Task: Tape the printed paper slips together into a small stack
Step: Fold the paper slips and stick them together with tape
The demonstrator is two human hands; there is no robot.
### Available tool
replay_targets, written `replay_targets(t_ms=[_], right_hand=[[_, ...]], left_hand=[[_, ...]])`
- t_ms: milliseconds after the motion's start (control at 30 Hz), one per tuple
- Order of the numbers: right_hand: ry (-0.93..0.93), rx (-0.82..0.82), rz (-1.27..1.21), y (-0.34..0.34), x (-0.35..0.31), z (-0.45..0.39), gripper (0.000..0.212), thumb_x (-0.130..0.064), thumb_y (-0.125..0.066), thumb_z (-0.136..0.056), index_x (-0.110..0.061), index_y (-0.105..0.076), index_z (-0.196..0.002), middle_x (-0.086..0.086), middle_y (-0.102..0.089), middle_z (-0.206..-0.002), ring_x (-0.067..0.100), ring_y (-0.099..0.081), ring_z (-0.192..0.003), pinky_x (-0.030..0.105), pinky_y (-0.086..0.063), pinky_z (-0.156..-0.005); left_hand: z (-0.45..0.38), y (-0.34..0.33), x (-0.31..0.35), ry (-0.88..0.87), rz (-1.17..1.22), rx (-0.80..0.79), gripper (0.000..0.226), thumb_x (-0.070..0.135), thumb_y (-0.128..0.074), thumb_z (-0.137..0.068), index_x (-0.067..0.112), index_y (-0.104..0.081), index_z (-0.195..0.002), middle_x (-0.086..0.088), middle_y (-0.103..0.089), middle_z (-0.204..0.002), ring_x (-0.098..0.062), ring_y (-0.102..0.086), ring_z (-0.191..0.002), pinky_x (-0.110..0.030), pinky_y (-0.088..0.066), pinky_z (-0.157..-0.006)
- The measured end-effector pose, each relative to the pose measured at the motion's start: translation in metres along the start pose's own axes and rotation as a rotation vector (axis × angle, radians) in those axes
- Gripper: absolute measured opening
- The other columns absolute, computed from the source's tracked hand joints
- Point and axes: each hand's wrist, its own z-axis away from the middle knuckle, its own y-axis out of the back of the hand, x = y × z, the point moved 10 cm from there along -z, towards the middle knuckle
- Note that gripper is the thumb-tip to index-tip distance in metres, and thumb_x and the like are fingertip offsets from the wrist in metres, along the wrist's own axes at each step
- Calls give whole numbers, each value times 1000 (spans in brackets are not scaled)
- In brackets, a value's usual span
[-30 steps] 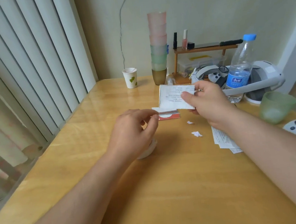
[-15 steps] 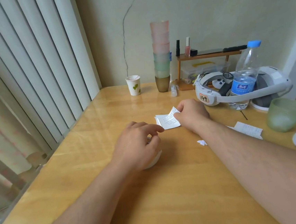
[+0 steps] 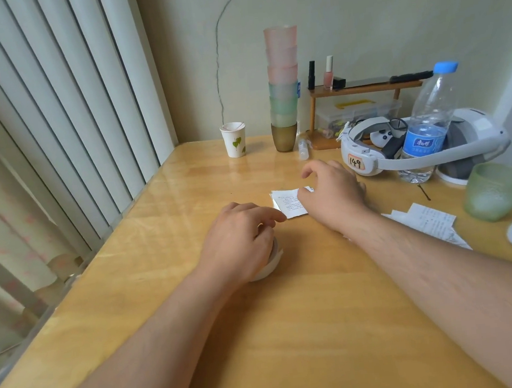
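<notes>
Printed slips point(image 3: 290, 203) flat on table point(image 3: 293, 331), mid-table. Right hand point(image 3: 333, 194) presses stack edge, fingers loose, pinning it for taping. Left hand point(image 3: 240, 242) fingers curled around white tape roll point(image 3: 269, 266), likely readying strip.

Two bare forearms enter from the bottom of the frame, one from the lower left and one from the lower right. No sleeve shows on either arm up to the picture's edge. The left hand point(image 3: 237, 242), near the middle of the frame, shows no ring, watch or band, and the right hand point(image 3: 333, 195), just right of centre, shows none either. Fine hair shows along the right forearm. No glove covers the fingers.
</notes>
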Motion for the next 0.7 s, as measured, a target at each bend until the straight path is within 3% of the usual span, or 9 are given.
replay_targets(t_ms=[67,133,233,333,433,500,600,633,700], right_hand=[[91,-6,-145,10,-16,17,16,-32,-66,-88,-38,-62,-103,-14,-54,-97,15,-55,-99,40,-47,-90],[197,-38,-319,22,-36,44,13,-37,-71,-86,-39,-64,-97,-12,-56,-92,6,-54,-89,29,-47,-83],[372,-145,-411,39,-68,95,49,-63,-73,-72,-47,-60,-116,-19,-54,-112,0,-52,-109,14,-42,-91],[440,-329,-307,31,-84,135,97,-84,-71,-58,-61,-30,-143,-29,-31,-139,1,-29,-138,25,-34,-110],[457,-319,-200,23,-85,149,110,-87,-71,-55,-62,-19,-148,-29,-21,-143,1,-16,-142,34,-26,-119],[442,-277,-225,21,-81,150,108,-88,-71,-54,-58,-28,-149,-29,-23,-142,1,-19,-141,39,-27,-121],[484,-271,-254,22,-78,152,105,-85,-72,-51,-58,-34,-144,-28,-29,-143,4,-28,-140,44,-32,-118],[516,-262,-240,24,-78,153,103,-79,-77,-52,-57,-35,-144,-27,-30,-144,5,-30,-139,44,-33,-117],[578,-252,-171,26,-78,156,101,-60,-88,-58,-57,-37,-145,-25,-29,-149,6,-29,-141,44,-32,-117]], left_hand=[[1,0,4,-12,-5,0,58,26,-31,-82,40,-75,-117,19,-70,-106,-18,-51,-106,-33,-45,-94],[2,0,9,-34,-6,7,51,24,-34,-82,34,-76,-109,15,-70,-103,-19,-52,-103,-35,-46,-92],[4,-5,23,-121,-61,17,31,23,-48,-82,27,-74,-98,8,-71,-97,-21,-56,-92,-37,-45,-89],[7,-16,48,-149,-126,-38,30,30,-47,-78,26,-67,-100,7,-63,-91,-23,-59,-93,-38,-44,-76],[16,-24,74,-272,-224,-32,32,34,-61,-63,26,-41,-87,6,-39,-74,-28,-59,-71,-38,-43,-61],[17,-33,71,-240,-316,-101,23,39,-43,-70,25,-41,-88,4,-42,-79,-30,-56,-83,-40,-43,-71],[22,-36,64,-198,-340,-144,61,48,-7,-72,23,-56,-100,4,-50,-91,-29,-48,-100,-38,-35,-84],[23,-39,66,-223,-322,-151,62,49,-6,-72,25,-56,-99,6,-50,-92,-30,-48,-102,-41,-36,-90],[25,-40,63,-233,-246,-164,35,52,-14,-77,39,-46,-81,18,-45,-85,-30,-51,-104,-46,-39,-98]])
